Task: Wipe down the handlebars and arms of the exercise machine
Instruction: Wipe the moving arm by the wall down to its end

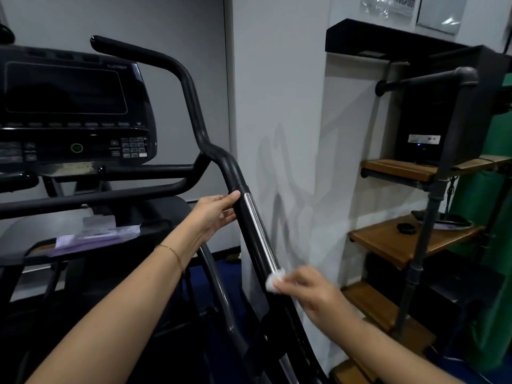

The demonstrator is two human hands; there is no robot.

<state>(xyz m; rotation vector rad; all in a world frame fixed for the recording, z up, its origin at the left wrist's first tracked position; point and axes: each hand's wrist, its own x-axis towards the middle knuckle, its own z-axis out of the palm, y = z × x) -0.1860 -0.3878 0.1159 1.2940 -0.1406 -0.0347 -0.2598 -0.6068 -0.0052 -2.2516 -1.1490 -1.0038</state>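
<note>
Wipe (274, 280) pressed to the machine arm (250, 217)

My right hand (307, 289), blurred, is low and to the right. Its thumb and fingertips are bunched together, pinching a small white wipe. The wipe touches the lower end of the shiny chrome strip (260, 236) that runs down the sloping black arm. My fingers sit just behind the wipe, on the side nearest the white wall (279, 106).

Higher up the same arm, my left hand (219, 210) holds it just below the end of the black rubber handlebar (194, 106). The thumb lies against the near side, and the fingers curl round the back, out of sight. A thin gold bracelet (171, 252) circles that wrist.

The handlebar bends up and to the left, past the dark console (72, 106). A purple packet (97, 236) lies on the tray (36, 250) below the console. Wooden shelves (388, 239) on a pipe frame stand at the right.
</note>
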